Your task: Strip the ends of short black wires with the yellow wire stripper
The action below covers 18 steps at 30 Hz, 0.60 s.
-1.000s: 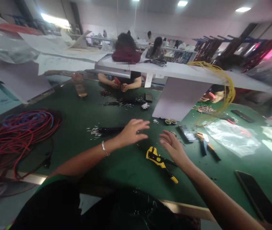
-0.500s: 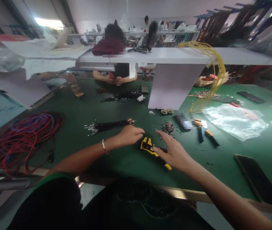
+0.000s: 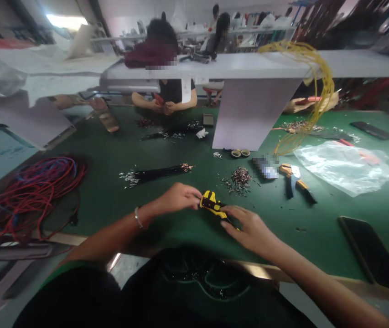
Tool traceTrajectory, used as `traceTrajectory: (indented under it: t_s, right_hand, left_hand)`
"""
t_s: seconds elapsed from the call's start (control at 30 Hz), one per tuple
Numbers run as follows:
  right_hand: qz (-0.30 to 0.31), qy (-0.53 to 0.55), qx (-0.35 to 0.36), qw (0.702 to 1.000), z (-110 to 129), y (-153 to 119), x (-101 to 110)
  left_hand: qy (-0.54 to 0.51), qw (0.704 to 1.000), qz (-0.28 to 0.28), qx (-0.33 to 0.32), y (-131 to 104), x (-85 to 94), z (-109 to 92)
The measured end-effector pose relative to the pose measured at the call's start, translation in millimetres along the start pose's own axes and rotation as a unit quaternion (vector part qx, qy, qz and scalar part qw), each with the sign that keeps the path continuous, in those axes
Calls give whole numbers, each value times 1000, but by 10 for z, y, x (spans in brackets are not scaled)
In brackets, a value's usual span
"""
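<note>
Near edge, right: dark phone (image 3: 374, 248) lying flat on the green table (image 3: 105, 223), well apart from the hands.

Mid-near, centre: yellow-and-black tool (image 3: 211, 203), handles slanting toward near right. Right hand (image 3: 251, 227) is bent over the handles, thumb on the near side, fingers on the far side; how firmly it grips, I cannot tell. Left hand (image 3: 182, 198) is at the left of the tool's head, fingertips drawn close together — a thin dark thing seems to show there, but whether it is pinched I cannot tell.

Left: heaped red and blue wires (image 3: 44, 191), some hanging over the near edge.

Just beyond the tool: a pile of small bits (image 3: 239, 178) to the right, a black wire bundle (image 3: 160, 172) to the left, light ends left, coppery ends right. Farther right, orange-handled pliers (image 3: 293, 180) and a clear bag (image 3: 344, 164).

Far: white shelf (image 3: 242, 64) with yellow wires (image 3: 327, 86) draped over it; across the table, a co-worker's hands (image 3: 163, 107) near a red object.

Risks, in my judgement: left fingertips nipped if the handles were squeezed this close; the head swivelling if the right hold is loose; the pile scattered by a forearm or tool swung far.
</note>
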State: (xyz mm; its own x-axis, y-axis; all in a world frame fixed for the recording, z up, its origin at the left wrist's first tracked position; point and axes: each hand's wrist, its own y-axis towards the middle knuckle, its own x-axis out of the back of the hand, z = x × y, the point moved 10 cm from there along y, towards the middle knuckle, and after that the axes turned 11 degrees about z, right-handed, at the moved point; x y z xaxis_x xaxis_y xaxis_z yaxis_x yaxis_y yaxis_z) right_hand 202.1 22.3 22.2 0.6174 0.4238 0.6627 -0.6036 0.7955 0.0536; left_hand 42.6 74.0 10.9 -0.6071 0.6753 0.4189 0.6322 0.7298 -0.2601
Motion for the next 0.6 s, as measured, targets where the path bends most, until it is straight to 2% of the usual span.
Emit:
traceTrajectory:
  t_s: [0.03,0.1,0.17,0.27,0.37,0.47,0.6]
  right_hand:
    - [-9,-36,-11,999,-91,-63,42]
    - [-9,-93,-30,995,-236,-140,76]
    - [10,-134,-35,990,-320,-140,29]
    - [31,-181,-28,983,-374,-52,-89]
    - [41,-204,-31,978,-417,37,-166]
    - [44,-207,-41,976,-441,71,-189]
    - [41,-219,-39,974,-409,94,-226]
  left_hand:
    - [31,998,-40,36,-26,159,146]
    - [123,985,-94,76,-46,375,311]
    - [211,969,-104,78,10,412,358]
    - [372,920,-111,52,145,308,290]
    - [485,868,-103,-16,245,130,151]
    - [528,844,-57,-79,288,-55,81]
    - [576,811,-6,-104,348,-250,55]
